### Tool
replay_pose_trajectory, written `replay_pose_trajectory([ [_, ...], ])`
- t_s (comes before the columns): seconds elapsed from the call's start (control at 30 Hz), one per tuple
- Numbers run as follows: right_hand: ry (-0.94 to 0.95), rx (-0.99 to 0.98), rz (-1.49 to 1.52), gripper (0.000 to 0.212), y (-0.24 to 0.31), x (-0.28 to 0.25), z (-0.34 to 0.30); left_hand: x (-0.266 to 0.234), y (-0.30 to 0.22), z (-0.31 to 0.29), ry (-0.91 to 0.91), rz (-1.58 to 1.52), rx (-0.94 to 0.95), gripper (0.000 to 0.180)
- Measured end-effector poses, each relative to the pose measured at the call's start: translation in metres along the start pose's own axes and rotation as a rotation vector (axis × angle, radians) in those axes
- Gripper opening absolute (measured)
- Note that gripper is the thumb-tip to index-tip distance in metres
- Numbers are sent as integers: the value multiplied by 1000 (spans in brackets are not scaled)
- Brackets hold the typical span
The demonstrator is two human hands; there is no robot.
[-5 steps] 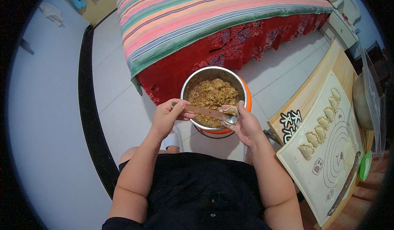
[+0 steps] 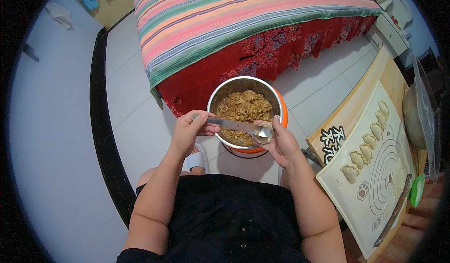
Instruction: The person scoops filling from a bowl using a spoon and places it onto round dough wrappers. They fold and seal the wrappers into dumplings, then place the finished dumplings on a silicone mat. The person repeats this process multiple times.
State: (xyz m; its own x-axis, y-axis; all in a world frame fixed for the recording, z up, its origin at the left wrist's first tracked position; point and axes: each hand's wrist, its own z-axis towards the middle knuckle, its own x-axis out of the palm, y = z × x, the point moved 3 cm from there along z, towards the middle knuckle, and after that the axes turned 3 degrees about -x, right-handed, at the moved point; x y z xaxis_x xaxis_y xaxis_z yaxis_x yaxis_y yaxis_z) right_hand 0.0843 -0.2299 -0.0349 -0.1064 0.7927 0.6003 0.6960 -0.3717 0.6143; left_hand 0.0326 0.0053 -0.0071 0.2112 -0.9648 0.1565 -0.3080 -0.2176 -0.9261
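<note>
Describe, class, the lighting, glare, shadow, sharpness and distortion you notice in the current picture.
In the head view, the spoon catches glare along its handle; in the head view, a soft shadow lies on the floor below the pot; in the head view, the dumplings' crimped edges read clearly; in the head view, the black skirting bows and the corners go black.

The spoon (image 2: 238, 125) is smooth, glossy metal; the mixture (image 2: 244, 105) looks rough.
</note>
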Motion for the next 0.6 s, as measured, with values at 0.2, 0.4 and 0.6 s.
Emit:
replay_pose_trajectory([
  [0.2,31,17,35,58,-4,3,1,5,-1,-3,-11,44,15,26],
  [0.4,-85,-36,47,57,-3,-1,0,-19,-7,2,-38,54,98,28],
  [0.6,-24,-54,105,55,-4,-1,4,-40,13,14,-168,463,43,26],
])
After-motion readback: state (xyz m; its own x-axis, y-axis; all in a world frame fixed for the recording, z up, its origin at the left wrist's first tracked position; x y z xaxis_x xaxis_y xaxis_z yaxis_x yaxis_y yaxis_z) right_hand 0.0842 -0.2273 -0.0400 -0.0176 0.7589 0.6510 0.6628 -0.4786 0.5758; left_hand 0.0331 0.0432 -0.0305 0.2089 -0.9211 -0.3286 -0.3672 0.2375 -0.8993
